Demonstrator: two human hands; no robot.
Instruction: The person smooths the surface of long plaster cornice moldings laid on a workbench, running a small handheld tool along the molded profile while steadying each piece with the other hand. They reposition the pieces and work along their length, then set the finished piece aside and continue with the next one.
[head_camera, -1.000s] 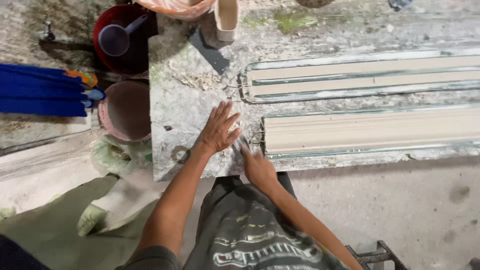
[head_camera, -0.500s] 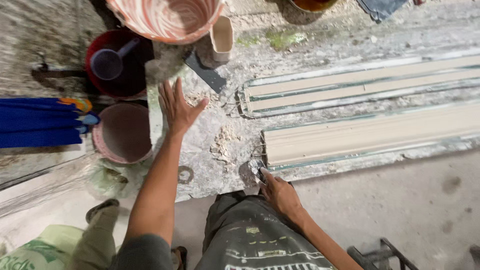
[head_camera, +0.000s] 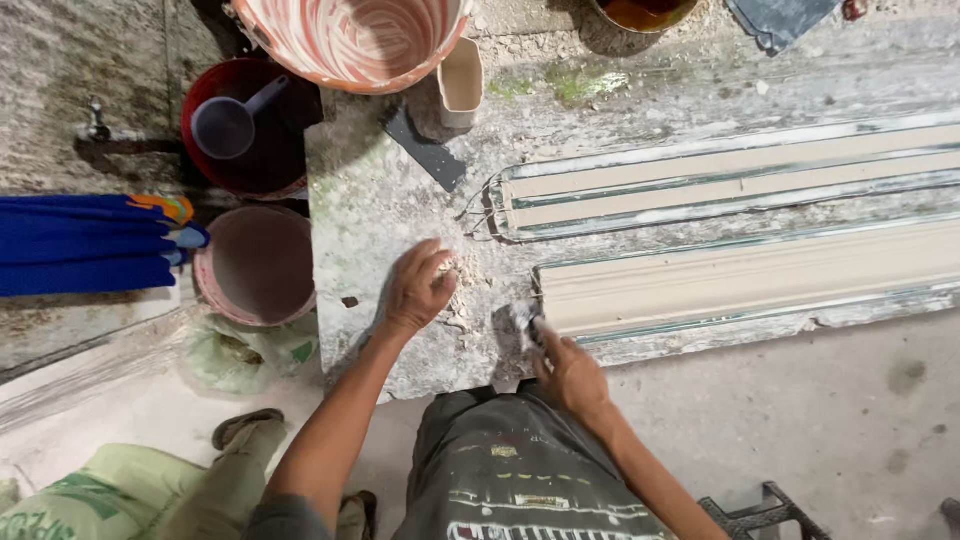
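Crumbly plaster debris (head_camera: 452, 283) lies under the cupped left hand (head_camera: 415, 290) mid-slab (head_camera: 370, 210); right hand (head_camera: 570, 372) grips what looks like a scraper (head_camera: 527, 322).

- The big basin (head_camera: 350, 35) at the top of the frame was swirled in orange-pink and white.
- The bucket (head_camera: 245, 130) at upper left was dark red, and the dipper (head_camera: 228, 122) in it was grey-purple.
- The second bucket (head_camera: 258, 265) at left centre was dull pink, coated pale brown inside.
- The folded cloth (head_camera: 85, 245) at the left edge was bright blue with an orange tip.
- The slab (head_camera: 380, 215) at centre was mottled grey-white.
- The long moulds (head_camera: 750, 230) at right were cream with pale green-grey edges.
- The cup (head_camera: 461, 82) at top centre was beige.
- The flat scraper (head_camera: 425, 148) beside it was dark grey.
- The sack (head_camera: 95, 495) at lower left was light green.
- The shorts (head_camera: 525, 470) at the bottom were dark grey with pale print.
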